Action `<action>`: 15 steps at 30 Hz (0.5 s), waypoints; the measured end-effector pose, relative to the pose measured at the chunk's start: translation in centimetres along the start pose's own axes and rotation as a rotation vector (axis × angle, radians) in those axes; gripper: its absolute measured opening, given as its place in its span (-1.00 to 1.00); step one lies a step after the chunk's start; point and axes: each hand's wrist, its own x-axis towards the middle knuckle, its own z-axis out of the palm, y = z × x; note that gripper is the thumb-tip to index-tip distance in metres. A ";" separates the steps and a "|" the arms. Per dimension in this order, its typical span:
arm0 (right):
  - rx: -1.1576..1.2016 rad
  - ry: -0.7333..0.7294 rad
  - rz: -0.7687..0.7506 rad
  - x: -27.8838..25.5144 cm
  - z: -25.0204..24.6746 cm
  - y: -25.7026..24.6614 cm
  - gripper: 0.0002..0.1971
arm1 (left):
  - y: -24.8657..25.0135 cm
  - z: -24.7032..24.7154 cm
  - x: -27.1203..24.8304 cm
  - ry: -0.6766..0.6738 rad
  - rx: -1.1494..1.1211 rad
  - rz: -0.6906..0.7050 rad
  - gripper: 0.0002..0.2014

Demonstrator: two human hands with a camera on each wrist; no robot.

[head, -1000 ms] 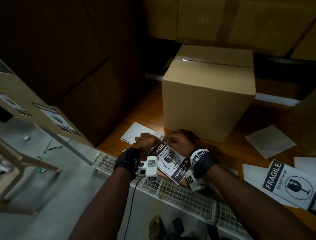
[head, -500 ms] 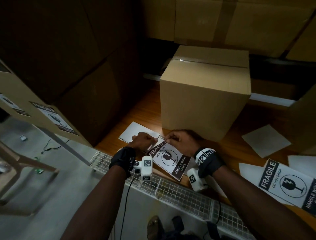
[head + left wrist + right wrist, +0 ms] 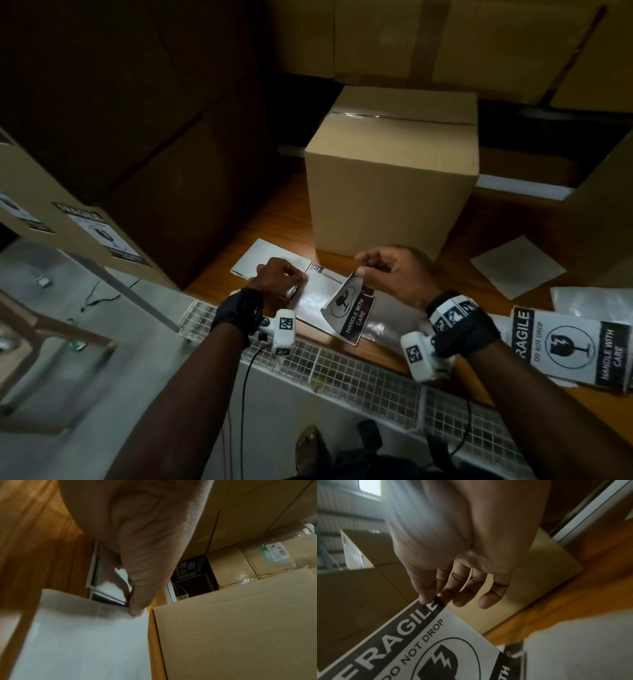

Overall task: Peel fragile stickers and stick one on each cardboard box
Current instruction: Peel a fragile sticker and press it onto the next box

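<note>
On the wooden table, before a plain cardboard box, the right hand pinches a half-lifted fragile sticker by its corner. The left hand, fingers curled, seemingly pins the glossy backing sheet flat.

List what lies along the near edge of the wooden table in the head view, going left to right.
left hand pressing the backing sheet → half-peeled fragile sticker → right hand pinching its corner → unpeeled fragile sticker at far right.
</note>
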 end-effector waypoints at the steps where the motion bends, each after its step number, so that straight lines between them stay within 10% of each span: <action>1: 0.017 0.013 -0.003 -0.4 -0.4 -0.3 -0.82 | 0.0 0.1 0.1 0.010 0.005 0.010 -0.73; 15: 0.160 0.263 -0.086 -4.7 -5.2 -3.8 -0.92 | 0.7 1.1 -1.5 0.165 0.046 0.141 -0.90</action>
